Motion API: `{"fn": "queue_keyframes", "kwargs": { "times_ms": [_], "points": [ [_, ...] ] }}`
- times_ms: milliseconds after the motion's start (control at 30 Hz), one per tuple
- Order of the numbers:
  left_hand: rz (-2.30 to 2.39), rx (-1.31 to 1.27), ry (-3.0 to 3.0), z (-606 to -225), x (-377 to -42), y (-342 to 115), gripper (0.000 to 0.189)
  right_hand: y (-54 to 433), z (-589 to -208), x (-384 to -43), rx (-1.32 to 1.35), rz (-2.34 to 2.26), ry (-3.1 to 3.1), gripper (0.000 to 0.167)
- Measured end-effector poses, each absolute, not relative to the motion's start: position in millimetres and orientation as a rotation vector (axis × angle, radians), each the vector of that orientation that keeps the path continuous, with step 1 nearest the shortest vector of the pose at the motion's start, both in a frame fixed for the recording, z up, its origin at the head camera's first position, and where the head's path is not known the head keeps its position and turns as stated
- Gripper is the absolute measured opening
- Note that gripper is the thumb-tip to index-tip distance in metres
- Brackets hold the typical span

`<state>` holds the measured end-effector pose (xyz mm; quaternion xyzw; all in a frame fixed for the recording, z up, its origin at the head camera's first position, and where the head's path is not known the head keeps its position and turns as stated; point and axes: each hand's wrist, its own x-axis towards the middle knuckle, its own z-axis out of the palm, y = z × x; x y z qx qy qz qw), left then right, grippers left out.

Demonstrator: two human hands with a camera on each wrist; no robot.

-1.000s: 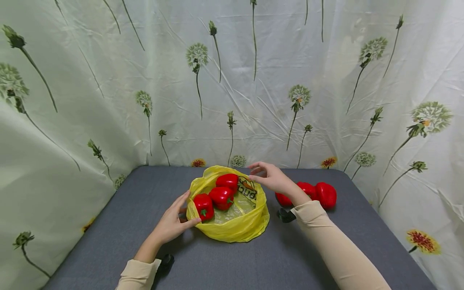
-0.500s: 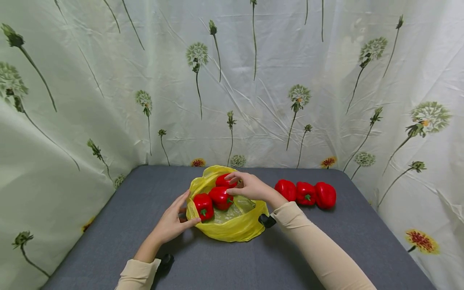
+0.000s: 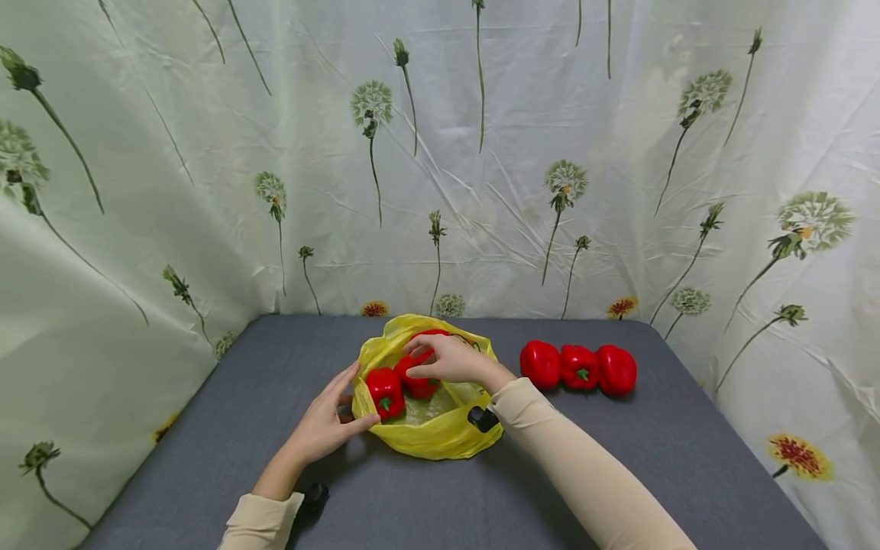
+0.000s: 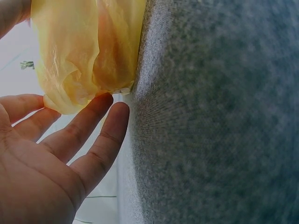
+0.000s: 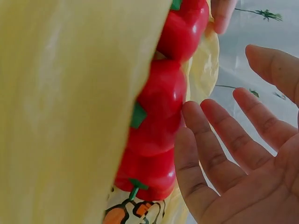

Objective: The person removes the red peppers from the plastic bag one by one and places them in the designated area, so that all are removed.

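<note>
A yellow plastic bag [image 3: 440, 439] stands with its mouth open and its rim rolled out, holding three red bell peppers. One bell pepper [image 3: 385, 393] lies at the bag's left, and the other two are partly behind my right hand [image 3: 454, 361]. That hand hovers over the bag's mouth with relaxed fingers and nothing in its grasp; its fingertips overlap the middle pepper [image 5: 161, 100] in the right wrist view. My left hand [image 3: 325, 422] steadies the bag's left side, fingers spread along the outside and thumb by the front rim. In the left wrist view its fingertips [image 4: 106, 99] touch the yellow plastic.
To the right of the bag, three more red bell peppers [image 3: 580, 367] sit in a row on the grey table [image 3: 227, 435]. A pale curtain [image 3: 467, 176] with dandelion prints hangs behind the table. Black wrist devices [image 3: 483, 418] are strapped under both wrists.
My right hand has moved left from the bag's far right rim to over the peppers inside, uncovering the row of peppers on the right. The left hand stays in place on the bag.
</note>
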<state>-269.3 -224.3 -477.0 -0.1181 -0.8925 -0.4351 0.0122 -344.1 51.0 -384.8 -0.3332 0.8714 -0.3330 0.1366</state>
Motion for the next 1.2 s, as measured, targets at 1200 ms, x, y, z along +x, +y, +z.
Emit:
{"fn": "queue_keyframes", "kwargs": {
  "times_ms": [1200],
  "points": [
    [-1.344, -0.401, -2.784, -476, -268, -226, 0.108, 12, -382, -336, -1.009, -0.672, 2.487, 0.047]
  ]
}}
